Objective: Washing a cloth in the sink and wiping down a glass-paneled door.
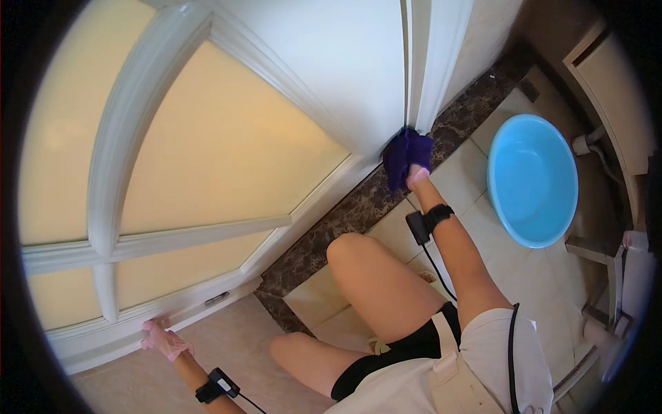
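Observation:
My right hand (416,175), in a thin clear glove, presses a dark purple cloth (407,155) against the foot of the white door frame (423,76). The cloth covers most of its fingers. At the lower left, my left hand (165,341) is also gloved and has its fingers curled over the edge of the white door (200,307). Yellowish frosted panes (214,148) fill this door, and a small metal latch plate (217,299) sits in its edge.
A light blue basin (532,181) stands on the pale floor tiles (331,298) at the right. Dark marbled stone (324,238) runs along the threshold. A wooden cabinet (614,90) and a pipe (588,141) are at the far right. My bent knees are between my arms.

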